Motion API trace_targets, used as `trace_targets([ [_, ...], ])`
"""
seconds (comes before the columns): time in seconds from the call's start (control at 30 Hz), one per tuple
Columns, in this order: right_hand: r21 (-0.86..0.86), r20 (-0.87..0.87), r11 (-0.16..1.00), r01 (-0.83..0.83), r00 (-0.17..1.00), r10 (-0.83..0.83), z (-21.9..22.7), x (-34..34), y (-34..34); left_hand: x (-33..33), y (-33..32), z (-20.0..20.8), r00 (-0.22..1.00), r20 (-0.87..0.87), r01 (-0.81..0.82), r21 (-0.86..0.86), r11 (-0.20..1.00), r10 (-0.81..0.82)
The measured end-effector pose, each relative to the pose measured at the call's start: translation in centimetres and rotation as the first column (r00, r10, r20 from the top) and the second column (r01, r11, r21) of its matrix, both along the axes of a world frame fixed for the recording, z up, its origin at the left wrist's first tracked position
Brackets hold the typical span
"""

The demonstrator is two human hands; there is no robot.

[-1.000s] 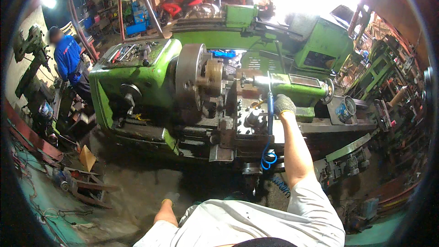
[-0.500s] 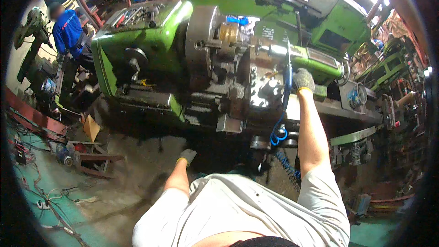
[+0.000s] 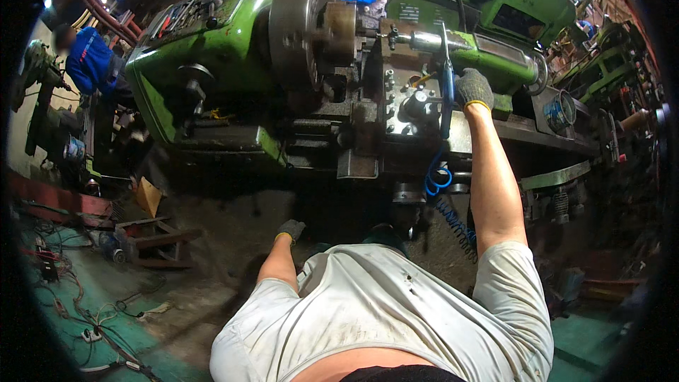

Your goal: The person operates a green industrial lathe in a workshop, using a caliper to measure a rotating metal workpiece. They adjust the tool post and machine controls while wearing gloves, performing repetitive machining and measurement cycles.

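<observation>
My right hand [image 3: 472, 89], in a grey knit glove with a yellow cuff, is closed around a blue air blow gun [image 3: 447, 102]. The gun stands upright with its long thin nozzle pointing up, over the carriage of a green lathe. A blue hose [image 3: 438, 180] loops down from its lower end. Left of it are the tool post [image 3: 417, 105] and the big steel chuck [image 3: 291, 35], which carries a round brownish workpiece [image 3: 341, 32]. My left hand [image 3: 291, 229], gloved alike, hangs low before the lathe with fingers loosely stretched, holding nothing visible.
Hand tools [image 3: 185, 15] lie on the lathe's green headstock [image 3: 226, 35]. The tailstock [image 3: 502, 56] and a bucket [image 3: 560, 112] are at right. A person in blue [image 3: 90, 60] works far left. Cables [image 3: 92, 325] and a rusty metal frame [image 3: 159, 240] lie on the left floor.
The view has shifted, so the lathe appears higher. The chuck's jaws, distinct before, now look smeared as if turning. My right hand keeps its place beside the tool post with the blow gun.
</observation>
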State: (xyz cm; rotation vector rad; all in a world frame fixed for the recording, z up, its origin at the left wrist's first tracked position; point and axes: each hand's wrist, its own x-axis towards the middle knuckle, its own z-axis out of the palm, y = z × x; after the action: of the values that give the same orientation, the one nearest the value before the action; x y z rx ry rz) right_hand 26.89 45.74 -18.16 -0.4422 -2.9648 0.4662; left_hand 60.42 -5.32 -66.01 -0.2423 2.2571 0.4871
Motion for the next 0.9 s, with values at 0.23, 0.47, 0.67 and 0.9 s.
trace_targets([
  [0.23,0.044,-0.021,0.999,-0.002,1.0,0.003,-0.9,0.2,1.5,-1.8,1.5,3.5,0.999,-0.026,-0.035,0.022,0.999,0.035],
  [0.47,0.029,-0.005,1.0,-0.01,1.0,0.01,-1.1,-0.6,1.0,-2.2,1.9,0.9,0.999,-0.007,0.049,-0.015,0.999,-0.049],
  [0.67,0.009,0.023,0.991,-0.134,0.991,0.133,-3.1,-2.5,2.6,-1.8,2.0,0.6,0.998,-0.029,0.057,0.012,0.998,-0.057],
  [0.9,-0.124,0.165,0.958,-0.26,0.946,0.278,-2.4,-3.1,2.1,-1.1,4.8,3.4,1.0,0.021,-0.01,-0.083,0.996,0.012],
])
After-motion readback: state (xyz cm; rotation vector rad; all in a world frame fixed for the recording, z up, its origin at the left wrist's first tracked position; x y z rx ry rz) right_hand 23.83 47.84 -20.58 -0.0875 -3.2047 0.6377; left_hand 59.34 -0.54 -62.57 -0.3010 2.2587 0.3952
